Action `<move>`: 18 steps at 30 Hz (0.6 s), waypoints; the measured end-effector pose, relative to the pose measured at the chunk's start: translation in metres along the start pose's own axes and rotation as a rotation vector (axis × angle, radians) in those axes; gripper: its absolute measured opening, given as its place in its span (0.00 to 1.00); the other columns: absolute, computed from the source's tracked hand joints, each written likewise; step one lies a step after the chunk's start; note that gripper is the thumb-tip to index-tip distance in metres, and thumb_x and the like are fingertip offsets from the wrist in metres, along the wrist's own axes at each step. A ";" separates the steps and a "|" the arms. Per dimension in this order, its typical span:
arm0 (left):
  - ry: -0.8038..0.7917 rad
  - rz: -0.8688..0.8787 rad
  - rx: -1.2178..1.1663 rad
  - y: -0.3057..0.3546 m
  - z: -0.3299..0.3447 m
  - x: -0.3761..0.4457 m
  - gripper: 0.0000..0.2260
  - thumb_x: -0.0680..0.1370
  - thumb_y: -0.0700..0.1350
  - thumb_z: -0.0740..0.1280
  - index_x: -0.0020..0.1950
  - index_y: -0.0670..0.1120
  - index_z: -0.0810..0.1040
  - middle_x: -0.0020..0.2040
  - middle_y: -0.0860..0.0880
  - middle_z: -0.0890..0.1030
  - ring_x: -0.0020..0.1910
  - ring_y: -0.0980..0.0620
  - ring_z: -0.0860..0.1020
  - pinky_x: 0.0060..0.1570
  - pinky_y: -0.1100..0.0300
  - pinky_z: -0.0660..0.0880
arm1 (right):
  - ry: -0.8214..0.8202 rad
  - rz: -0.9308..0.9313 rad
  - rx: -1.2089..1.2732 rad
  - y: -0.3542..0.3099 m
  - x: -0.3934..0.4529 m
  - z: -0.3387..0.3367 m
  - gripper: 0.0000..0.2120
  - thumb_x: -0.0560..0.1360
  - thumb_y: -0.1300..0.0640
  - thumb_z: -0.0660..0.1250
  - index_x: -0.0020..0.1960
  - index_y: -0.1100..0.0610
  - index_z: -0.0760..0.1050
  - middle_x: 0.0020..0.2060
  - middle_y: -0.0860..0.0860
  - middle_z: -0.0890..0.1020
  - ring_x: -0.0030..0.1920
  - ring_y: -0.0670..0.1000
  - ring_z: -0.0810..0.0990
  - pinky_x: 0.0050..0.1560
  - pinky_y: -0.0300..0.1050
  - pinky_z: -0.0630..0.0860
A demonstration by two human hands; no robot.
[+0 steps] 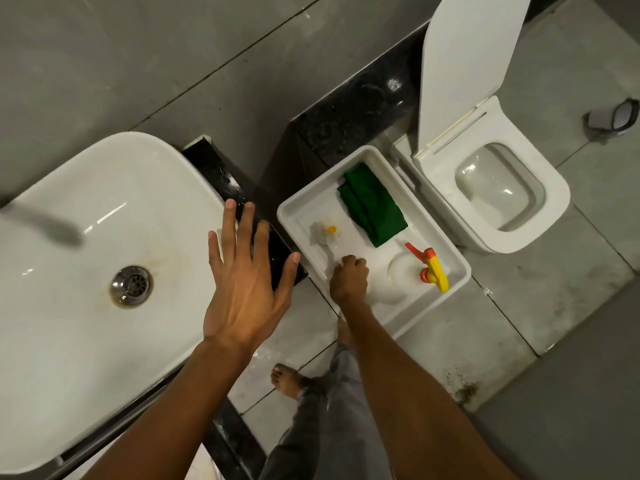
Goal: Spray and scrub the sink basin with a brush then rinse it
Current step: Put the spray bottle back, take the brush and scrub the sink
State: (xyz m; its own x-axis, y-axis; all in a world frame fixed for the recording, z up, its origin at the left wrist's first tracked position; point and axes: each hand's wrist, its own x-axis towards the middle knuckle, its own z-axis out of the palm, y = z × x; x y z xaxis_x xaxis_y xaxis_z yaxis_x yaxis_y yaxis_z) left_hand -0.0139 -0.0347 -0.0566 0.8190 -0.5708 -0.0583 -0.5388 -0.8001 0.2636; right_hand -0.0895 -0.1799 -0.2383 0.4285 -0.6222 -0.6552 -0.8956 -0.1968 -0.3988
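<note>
Head view, the only one supplied: the sink basin sits at left, dry-looking with brownish staining around the drain; no foam or running water is evident. The left hand hangs over the basin's right rim, fingers spread flat and gripping nothing. The right hand is down in the white tray on the floor beside the toilet, fingers curled closed at the handle end of the white brush; whether the handle is actually clasped cannot be told, since the knuckles cover it. The spray bottle, white with a yellow and orange trigger head, lies on its side in the same tray just right of that hand, untouched. A folded green cloth lies at the tray's far end. Assessment: the work stands at tool collection, with spraying apparently not yet done. The next move calls for lifting the tool clear of the tray wall and bringing spray to the basin before scrubbing.
</note>
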 end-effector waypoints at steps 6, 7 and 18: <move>0.009 0.019 0.028 0.002 -0.002 0.000 0.32 0.87 0.63 0.55 0.83 0.42 0.63 0.89 0.42 0.46 0.89 0.42 0.42 0.84 0.30 0.47 | -0.114 -0.041 0.260 -0.007 -0.028 -0.019 0.17 0.84 0.65 0.59 0.72 0.66 0.65 0.66 0.64 0.75 0.60 0.58 0.77 0.61 0.47 0.75; 0.020 0.026 0.012 0.001 -0.004 -0.001 0.32 0.87 0.63 0.55 0.83 0.42 0.63 0.89 0.42 0.47 0.89 0.42 0.43 0.84 0.30 0.48 | -0.132 -0.034 0.274 -0.010 -0.035 -0.026 0.18 0.84 0.66 0.60 0.72 0.66 0.64 0.66 0.63 0.76 0.61 0.60 0.78 0.61 0.48 0.75; 0.287 -0.051 -0.222 -0.037 -0.042 -0.055 0.31 0.87 0.64 0.54 0.84 0.46 0.64 0.89 0.46 0.55 0.89 0.45 0.52 0.85 0.39 0.47 | 0.310 -0.409 0.198 -0.084 -0.147 -0.100 0.16 0.88 0.50 0.49 0.64 0.58 0.71 0.53 0.57 0.81 0.55 0.61 0.83 0.56 0.53 0.79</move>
State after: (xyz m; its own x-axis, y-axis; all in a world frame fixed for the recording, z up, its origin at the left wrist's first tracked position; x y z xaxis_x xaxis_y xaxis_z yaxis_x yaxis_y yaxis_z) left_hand -0.0304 0.0342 -0.0224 0.8826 -0.4313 0.1872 -0.4659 -0.7487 0.4717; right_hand -0.0896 -0.1475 -0.0446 0.6552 -0.7247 -0.2135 -0.6107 -0.3416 -0.7144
